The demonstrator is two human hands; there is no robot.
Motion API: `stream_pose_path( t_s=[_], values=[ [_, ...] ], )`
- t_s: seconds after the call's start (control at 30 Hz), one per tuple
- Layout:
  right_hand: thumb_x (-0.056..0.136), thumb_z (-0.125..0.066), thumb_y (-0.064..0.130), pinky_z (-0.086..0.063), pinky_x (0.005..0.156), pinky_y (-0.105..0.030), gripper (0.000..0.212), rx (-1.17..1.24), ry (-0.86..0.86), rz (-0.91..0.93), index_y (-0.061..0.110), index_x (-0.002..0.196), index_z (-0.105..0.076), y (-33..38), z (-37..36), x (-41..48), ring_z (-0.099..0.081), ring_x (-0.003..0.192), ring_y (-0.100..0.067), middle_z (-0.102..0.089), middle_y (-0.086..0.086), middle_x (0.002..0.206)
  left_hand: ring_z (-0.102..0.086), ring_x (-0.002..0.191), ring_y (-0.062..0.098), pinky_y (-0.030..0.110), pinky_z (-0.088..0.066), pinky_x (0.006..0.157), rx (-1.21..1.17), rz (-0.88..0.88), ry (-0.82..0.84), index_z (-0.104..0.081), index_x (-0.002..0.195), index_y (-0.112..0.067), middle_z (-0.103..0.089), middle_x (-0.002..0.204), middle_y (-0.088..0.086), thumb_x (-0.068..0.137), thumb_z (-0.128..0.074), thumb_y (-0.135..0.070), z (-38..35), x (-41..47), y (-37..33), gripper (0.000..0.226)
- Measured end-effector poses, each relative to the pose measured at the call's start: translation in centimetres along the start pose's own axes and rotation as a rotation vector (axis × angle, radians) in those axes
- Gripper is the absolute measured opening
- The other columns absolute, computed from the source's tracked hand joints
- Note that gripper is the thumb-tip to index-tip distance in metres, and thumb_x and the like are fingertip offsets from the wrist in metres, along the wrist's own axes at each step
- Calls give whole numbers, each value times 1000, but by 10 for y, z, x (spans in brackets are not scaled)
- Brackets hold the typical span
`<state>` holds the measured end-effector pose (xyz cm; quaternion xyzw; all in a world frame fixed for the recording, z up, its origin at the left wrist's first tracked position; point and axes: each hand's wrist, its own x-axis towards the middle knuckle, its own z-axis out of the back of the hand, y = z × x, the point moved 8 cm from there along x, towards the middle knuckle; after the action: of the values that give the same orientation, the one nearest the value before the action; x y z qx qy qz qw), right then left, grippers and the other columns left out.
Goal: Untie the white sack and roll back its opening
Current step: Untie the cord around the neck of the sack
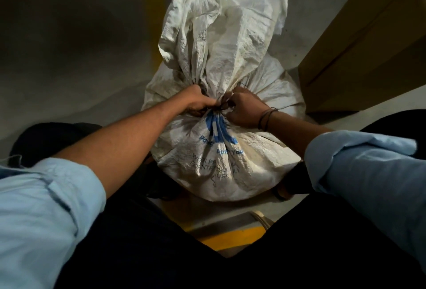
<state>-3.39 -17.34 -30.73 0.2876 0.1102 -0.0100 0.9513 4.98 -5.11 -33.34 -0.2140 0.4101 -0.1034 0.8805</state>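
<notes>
The white sack (221,150) stands on the floor (80,58), centre frame, neck tied. Left hand (198,103) and right hand (245,110) both at the knot, fingers curled round the dark cord (223,105). Untying in hand; next, the knot likely needs picking loose before any rolling.

Blue "FOR YOU", grey "USE" on white sack (253,162)
</notes>
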Motion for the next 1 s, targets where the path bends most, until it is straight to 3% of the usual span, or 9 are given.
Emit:
stream_pose_path(
  t_s=[0.1, 0.2, 0.3, 0.47, 0.6, 0.73, 0.8, 0.87, 1.0],
  values=[
    [82, -63, 27, -52, 82, -41, 28, 34, -7, 4, 25, 109, -68, 0, 1, -1, -55, 94, -23, -57, -4, 102, -60, 75, 21, 30, -48, 63, -34, -20, 2, -66, 94, -5, -64, 85, 9, 80, -79, -44, 2, 1, 2, 43],
    [84, -70, 22, -53, 80, -30, 21, 170, -68, -9, 25, 105, -71, -10, 8, -5, -60, 94, -17, -61, 0, 102, -64, 78, 25, 47, -59, 83, -167, -32, 48, -66, 105, 3, -65, 88, 14, 79, -83, -32, 2, 5, 7, 46],
    [81, -75, 22, -50, 75, -24, 20, 223, -93, -19, 24, 101, -73, -14, 11, -8, -60, 89, -15, -62, 1, 97, -64, 78, 25, 47, -58, 87, -194, -40, 75, -65, 110, 5, -65, 89, 15, 79, -84, -27, 1, 3, 5, 49],
    [78, -76, 17, -55, 73, -32, 19, 248, -1, -71, 14, 97, -71, -10, 9, 0, -64, 85, -18, -70, -5, 95, -67, 75, 24, 48, -60, 85, -201, -40, 106, -62, 115, 8, -68, 89, 16, 80, -84, -23, -3, -1, 3, 52],
    [78, -76, 10, -46, 58, -14, 20, 255, 46, -97, 8, 97, -70, -11, 7, 7, -61, 76, -14, -71, -10, 94, -67, 70, 21, 44, -61, 79, -192, -60, 97, -61, 112, 8, -69, 87, 15, 79, -85, -22, -4, -3, 1, 50],
    [79, -75, 13, -53, 74, -33, 19, 283, -18, -81, 8, 98, -73, -16, 11, 7, -65, 83, -23, -71, -11, 94, -69, 73, 26, 50, -62, 80, -134, -84, 59, -66, 104, 5, -71, 88, 15, 76, -85, -34, -1, 0, 0, 53],
    [81, -73, 11, -55, 80, -40, 18, 306, -37, -87, 9, 99, -74, -20, 13, 6, -67, 87, -27, -71, -12, 95, -71, 78, 28, 46, -62, 76, -46, -98, 22, -67, 97, 0, -73, 88, 13, 72, -84, -45, 1, 2, -1, 54],
    [83, -71, 6, -55, 82, -41, 16, 337, -48, -79, 11, 98, -74, -20, 14, 4, -68, 89, -27, -71, -12, 96, -67, 72, 24, 34, -54, 65, 32, -114, -14, -63, 84, -8, -69, 81, 9, 75, -82, -46, 4, 2, -4, 44],
    [83, -68, 0, -55, 82, -39, 21, 299, -110, -13, 9, 99, -76, -16, 17, -4, -66, 90, -27, -69, -12, 96, -59, 62, 19, 27, -45, 58, 72, -100, -56, -55, 74, -14, -64, 72, 4, 77, -81, -46, 6, 3, -7, 41]
  ],
)
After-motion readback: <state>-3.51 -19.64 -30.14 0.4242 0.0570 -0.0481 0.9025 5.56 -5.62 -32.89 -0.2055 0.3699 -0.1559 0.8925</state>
